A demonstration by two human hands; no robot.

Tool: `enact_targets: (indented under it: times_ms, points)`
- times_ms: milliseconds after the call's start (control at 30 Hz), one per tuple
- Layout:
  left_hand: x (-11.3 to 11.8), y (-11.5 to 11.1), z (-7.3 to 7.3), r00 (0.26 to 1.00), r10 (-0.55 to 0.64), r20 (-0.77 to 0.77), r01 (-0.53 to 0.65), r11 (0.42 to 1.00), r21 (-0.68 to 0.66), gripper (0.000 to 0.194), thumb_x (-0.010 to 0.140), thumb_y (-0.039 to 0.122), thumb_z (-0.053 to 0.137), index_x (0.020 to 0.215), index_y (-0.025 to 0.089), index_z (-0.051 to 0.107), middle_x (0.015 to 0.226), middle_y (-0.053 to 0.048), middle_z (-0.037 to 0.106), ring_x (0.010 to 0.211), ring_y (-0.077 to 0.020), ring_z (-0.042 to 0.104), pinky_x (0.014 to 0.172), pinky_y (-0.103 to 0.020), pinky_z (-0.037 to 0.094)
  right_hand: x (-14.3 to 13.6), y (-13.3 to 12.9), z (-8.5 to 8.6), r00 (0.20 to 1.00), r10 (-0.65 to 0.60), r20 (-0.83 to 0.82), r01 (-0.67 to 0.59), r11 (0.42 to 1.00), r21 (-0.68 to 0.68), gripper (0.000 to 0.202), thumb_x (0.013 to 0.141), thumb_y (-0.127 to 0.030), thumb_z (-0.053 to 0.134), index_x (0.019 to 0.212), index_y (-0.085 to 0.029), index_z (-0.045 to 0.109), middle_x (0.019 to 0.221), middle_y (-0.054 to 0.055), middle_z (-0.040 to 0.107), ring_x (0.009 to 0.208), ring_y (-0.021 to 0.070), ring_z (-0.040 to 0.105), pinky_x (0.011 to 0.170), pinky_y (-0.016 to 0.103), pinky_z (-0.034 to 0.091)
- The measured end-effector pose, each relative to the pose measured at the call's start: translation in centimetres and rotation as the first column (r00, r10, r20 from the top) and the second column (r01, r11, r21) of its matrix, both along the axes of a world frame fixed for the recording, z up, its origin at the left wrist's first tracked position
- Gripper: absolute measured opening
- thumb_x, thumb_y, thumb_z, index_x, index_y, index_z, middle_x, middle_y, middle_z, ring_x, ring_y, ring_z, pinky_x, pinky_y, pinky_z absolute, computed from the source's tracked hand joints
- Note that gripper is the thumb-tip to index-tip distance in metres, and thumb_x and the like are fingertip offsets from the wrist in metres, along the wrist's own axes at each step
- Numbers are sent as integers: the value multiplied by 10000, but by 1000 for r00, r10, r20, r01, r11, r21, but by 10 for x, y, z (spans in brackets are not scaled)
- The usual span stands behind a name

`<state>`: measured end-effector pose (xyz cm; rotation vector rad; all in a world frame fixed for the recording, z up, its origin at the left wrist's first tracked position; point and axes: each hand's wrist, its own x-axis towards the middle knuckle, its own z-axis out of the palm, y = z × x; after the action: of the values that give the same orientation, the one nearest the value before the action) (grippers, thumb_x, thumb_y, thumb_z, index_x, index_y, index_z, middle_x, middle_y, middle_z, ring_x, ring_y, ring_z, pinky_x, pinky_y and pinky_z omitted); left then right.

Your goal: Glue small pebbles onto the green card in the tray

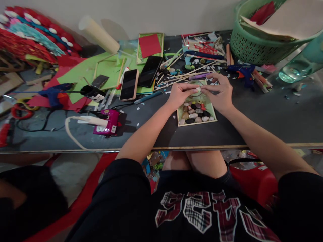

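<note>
Small pale piece (199,90): held in the air at the fingertips, above the far end of a shallow tray (198,124); exact shape hidden by the fingers. Left hand (178,96): thumb and index together, grip clamped on 1 side of the piece. Right hand (223,94): grip clamped on the other side, thumb and index closed, remaining fingers bent and raised.

Step in hand, as judged: close 2-handed fingertip work on the piece. From this pose, any move calls for light, even pressure from both grips and wrists held clear of the stones (193,116), which look loose and easy to knock.

Stones: smooth, mixed white, brown, black and red, grouped in the near part of the tray. Clear round dish (194,82): at the tray's far end, partly behind the fingers; contact with either hand cannot be told.

Beyond the tray, on the table (146,136): thin sticks (174,80), a purple pen (201,76) and paper scraps. To the right: blue glue gun (242,70), green basket (254,48), clear bottle (290,72). To the left: 2 phones (129,84) side by side, magenta power strip (112,121), scissors (22,112). A seated person (32,198) shows in part at lower left.
</note>
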<state>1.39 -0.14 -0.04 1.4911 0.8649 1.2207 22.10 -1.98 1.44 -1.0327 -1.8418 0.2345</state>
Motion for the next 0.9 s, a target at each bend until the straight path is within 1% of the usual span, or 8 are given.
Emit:
enact_targets:
  times_ms: [100, 233, 400, 533, 633, 733, 800, 900]
  points:
    - [-1, 1, -1, 1000, -9, -7, 9, 1000, -4, 482, 631, 618, 931, 925, 242, 864, 958, -45, 847, 930, -235, 800, 910, -370, 635, 0, 1, -2, 1000, -3, -7, 2, 1000, -11, 388, 888, -648, 718, 942, -283, 838, 1238, 65, 730, 1097, 295, 661, 1076, 583, 519]
    - [-1, 2, -2, 1000, -26, -10, 26, 1000, 12, 491, 651, 639, 912, 932, 239, 866, 978, -58, 847, 946, -242, 803, 919, -369, 639, 1, 1, 0, 1000, 0, -8, 0, 1000, -25, 433, 872, -694, 711, 942, -288, 843, 1236, 68, 731, 1098, 298, 667, 1070, 569, 517]
    - [-3, -1, 1, 999, -36, -38, 38, 998, 40, 516, 667, 669, 890, 956, 242, 868, 1011, -70, 846, 990, -265, 802, 911, -370, 639, 3, 4, 1, 1000, 26, -14, -26, 1000, -18, 462, 855, -715, 714, 1051, -315, 839, 1251, 65, 726, 1093, 286, 680, 1030, 523, 543]
    - [-7, -3, 8, 995, -49, -88, 52, 998, 36, 461, 699, 600, 905, 979, 236, 865, 1031, -74, 844, 1042, -276, 795, 944, -364, 627, 5, 8, 0, 999, 33, -42, -35, 998, -46, 459, 812, -710, 764, 1059, -330, 836, 1268, 66, 713, 1173, 291, 668, 1041, 505, 552]
    - [-8, -3, 8, 993, -77, -94, 79, 997, 23, 464, 709, 563, 913, 1017, 220, 858, 1045, -82, 842, 1030, -274, 797, 947, -365, 626, 4, 9, -1, 997, 38, -64, -42, 997, -66, 443, 779, -685, 809, 1038, -326, 834, 1260, 66, 710, 1222, 294, 656, 1069, 509, 545]
    - [-5, -2, 5, 995, -89, -47, 88, 996, -15, 522, 676, 584, 923, 1023, 201, 852, 1048, -90, 840, 1002, -275, 800, 941, -386, 634, 2, 8, 0, 997, 45, -62, -49, 997, -58, 396, 799, -656, 805, 994, -313, 832, 1223, 66, 716, 1194, 284, 664, 1045, 501, 559]
    - [-2, -2, 3, 996, -84, 13, 84, 995, -47, 563, 639, 613, 932, 1006, 193, 848, 1014, -86, 842, 957, -260, 804, 926, -388, 643, 0, 5, 3, 998, 46, -41, -47, 999, -22, 349, 830, -634, 784, 949, -309, 832, 1184, 66, 723, 1163, 277, 671, 1019, 490, 566]
    - [4, -2, 1, 996, -45, 76, 51, 995, -82, 604, 579, 656, 941, 959, 198, 841, 949, -66, 841, 895, -228, 804, 888, -367, 651, -2, 0, 8, 999, 35, 1, -35, 998, 43, 305, 877, -604, 740, 883, -312, 831, 1144, 59, 730, 1142, 277, 676, 996, 489, 564]
